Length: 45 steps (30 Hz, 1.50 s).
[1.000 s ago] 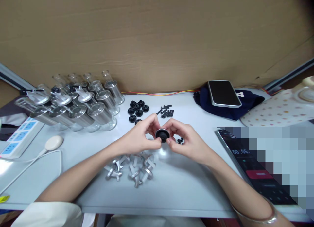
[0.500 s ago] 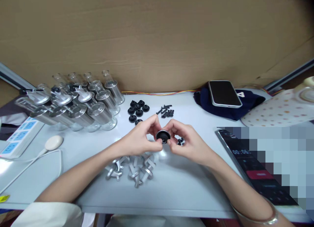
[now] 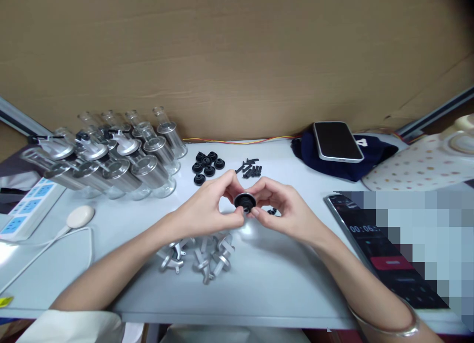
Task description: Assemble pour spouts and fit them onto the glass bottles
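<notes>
Over the middle of the table, my left hand (image 3: 215, 204) and my right hand (image 3: 287, 207) both pinch a round black stopper (image 3: 245, 203) with a silvery rim. Its ribbed black side faces me. Thumbs press at its lower edge while the other fingers curl around its back and sides. Beyond my left hand lie several loose black stoppers (image 3: 209, 170), and behind my fingers are several small black strips (image 3: 254, 171). Some tiny black pieces (image 3: 273, 211) show through the gap in my right hand. Several silver metal spouts (image 3: 203, 256) lie nearer me, below my left hand.
Several glass bottles (image 3: 150, 170) stand at the left, a few with silver spout tops. A power strip (image 3: 27, 209) and a white cable with a round charger (image 3: 80, 216) lie there too. At right are a phone (image 3: 338, 141) on dark cloth, a dotted container (image 3: 414, 160) and a larger screen (image 3: 374, 244).
Both hands have risen very slightly with the stopper between them, and it looks a little more tilted. My left hand now covers the nearest loose stopper.
</notes>
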### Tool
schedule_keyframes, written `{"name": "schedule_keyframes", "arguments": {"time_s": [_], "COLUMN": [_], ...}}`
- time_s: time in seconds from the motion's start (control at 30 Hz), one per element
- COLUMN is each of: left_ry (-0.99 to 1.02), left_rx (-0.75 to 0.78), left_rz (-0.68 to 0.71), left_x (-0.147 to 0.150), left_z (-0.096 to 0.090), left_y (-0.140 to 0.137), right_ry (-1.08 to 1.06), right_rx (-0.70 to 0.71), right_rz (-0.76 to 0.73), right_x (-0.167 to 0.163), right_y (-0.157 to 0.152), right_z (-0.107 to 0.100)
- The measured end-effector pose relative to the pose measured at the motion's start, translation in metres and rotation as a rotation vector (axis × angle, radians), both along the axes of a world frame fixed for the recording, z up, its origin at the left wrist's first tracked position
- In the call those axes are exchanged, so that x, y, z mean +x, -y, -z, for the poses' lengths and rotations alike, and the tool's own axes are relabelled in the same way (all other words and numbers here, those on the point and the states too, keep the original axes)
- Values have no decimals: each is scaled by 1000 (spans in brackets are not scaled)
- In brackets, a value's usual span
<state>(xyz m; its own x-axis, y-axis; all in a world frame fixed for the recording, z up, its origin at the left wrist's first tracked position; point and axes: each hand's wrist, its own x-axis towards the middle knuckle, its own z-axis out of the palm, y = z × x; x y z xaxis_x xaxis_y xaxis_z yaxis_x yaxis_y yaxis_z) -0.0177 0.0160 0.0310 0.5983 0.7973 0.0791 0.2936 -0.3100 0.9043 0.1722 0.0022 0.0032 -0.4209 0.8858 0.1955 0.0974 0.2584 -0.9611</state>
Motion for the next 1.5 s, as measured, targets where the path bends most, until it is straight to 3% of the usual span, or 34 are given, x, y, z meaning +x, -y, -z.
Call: {"name": "schedule_keyframes", "arguments": {"time_s": [0.3, 0.53, 0.7, 0.97, 1.33, 1.5], "left_ry": [34, 72, 188, 301, 325, 337], "left_rx": [122, 192, 72, -314, -420, -403], "left_rz": [-28, -13, -50, -179, -254, -265], "left_x": [-1, -4, -3, 3, 3, 3], "left_z": [0, 4, 7, 13, 18, 19], "left_y": [-1, -4, -7, -13, -20, -20], "right_ry": [10, 171, 196, 261, 289, 335], "right_rx": [20, 236, 293, 380, 432, 418], "right_rz": [41, 111, 161, 196, 172, 131], "right_x": [4, 4, 6, 10, 7, 8], "right_y": [1, -6, -6, -7, -8, -6], "right_z": [-3, 4, 5, 5, 13, 7]}}
